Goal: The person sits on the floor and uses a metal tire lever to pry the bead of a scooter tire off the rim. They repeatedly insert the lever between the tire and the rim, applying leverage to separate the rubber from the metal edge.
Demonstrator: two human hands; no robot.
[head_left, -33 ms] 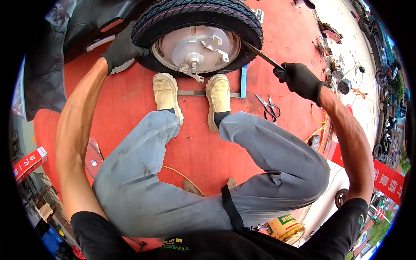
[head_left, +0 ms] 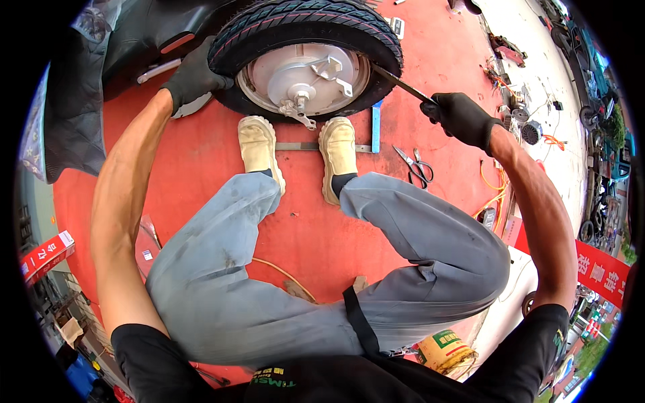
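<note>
Hands (head_left: 465,121) slightly closer together, lever (head_left: 403,84) tip unclear

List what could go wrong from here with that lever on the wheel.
The lever, gripped in the right hand, meets the wheel at the rim's edge; it could slip off and jerk that hand, or perhaps scratch the rim.
The left hand is at the tyre's side, so its fingers might get pinched if the tyre shifts.
Both shoes sit close to the wheel, which could roll onto them.
</note>
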